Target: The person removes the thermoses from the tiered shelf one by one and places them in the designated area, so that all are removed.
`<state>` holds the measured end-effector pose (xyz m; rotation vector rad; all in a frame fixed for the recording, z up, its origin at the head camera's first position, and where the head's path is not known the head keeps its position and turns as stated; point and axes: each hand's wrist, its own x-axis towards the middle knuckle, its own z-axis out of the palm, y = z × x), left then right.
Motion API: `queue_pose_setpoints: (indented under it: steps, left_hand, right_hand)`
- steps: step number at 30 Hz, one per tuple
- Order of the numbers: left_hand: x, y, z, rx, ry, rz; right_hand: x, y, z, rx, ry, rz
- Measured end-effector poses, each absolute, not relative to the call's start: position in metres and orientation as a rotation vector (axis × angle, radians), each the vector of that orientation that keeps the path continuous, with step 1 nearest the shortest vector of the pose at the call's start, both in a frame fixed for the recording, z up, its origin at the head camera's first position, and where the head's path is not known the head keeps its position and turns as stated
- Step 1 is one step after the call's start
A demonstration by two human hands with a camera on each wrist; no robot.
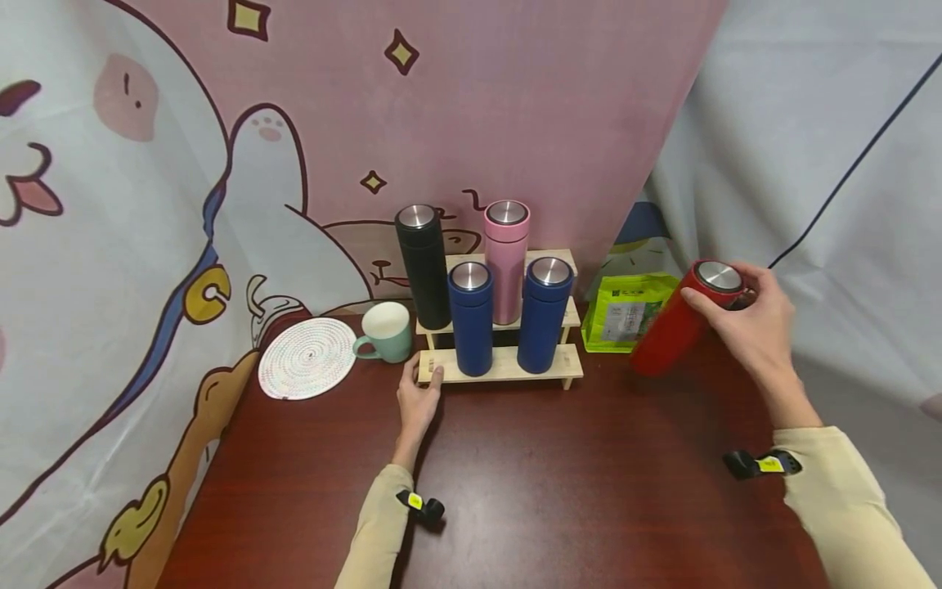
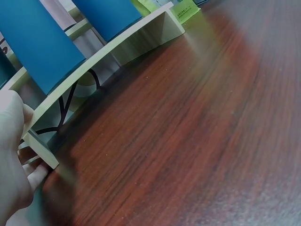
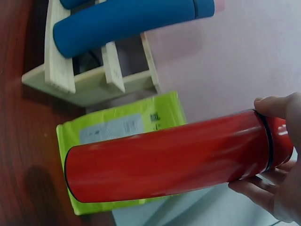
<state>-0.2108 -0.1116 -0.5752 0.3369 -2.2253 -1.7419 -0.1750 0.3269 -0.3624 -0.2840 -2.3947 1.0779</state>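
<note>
My right hand (image 1: 758,323) grips a red thermos flask (image 1: 673,327) around its top, just below the steel lid. The flask leans, its base toward the left, in front of a green bag (image 3: 117,125). At the stand's front left corner, my left hand (image 1: 418,401) holds the end of the wooden tiered stand (image 1: 504,364), thumb on top and fingers around the side. Two blue flasks (image 1: 472,319) (image 1: 545,315) stand upright on its lower step. Behind them a black flask (image 1: 423,266) and a pink flask (image 1: 506,262) stand on a higher step.
Left of the stand sits a pale green mug (image 1: 390,331), with a round woven mat (image 1: 307,358) beside it. The green bag stands between the stand and the red flask. A patterned cloth (image 1: 559,106) hangs behind the dark red wooden table (image 1: 559,466). A dark cable (image 1: 857,159) runs at the right.
</note>
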Motion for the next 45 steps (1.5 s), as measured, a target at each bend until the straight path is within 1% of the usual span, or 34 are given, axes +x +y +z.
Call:
queue_pose_setpoints:
  steps: [13, 24, 39, 45]
  left_hand:
    - [-0.213, -0.111, -0.578, 0.351, -2.205, -1.768]
    - [-0.212, -0.112, -0.578, 0.348, -2.210, -1.751]
    - [-0.211, -0.112, -0.579, 0.336, -2.203, -1.752]
    - [-0.211, -0.112, -0.578, 0.321, -2.209, -1.750]
  right_hand:
    - [-0.169, 0.372, -0.375, -0.395, -2.442, 1.001]
    - [-0.173, 0.405, -0.391, -0.570, -2.374, 0.986]
    - [-0.177, 0.423, -0.405, -0.683, -2.364, 0.971]
    - [-0.182, 0.427, -0.413, -0.679, -2.361, 0.919]
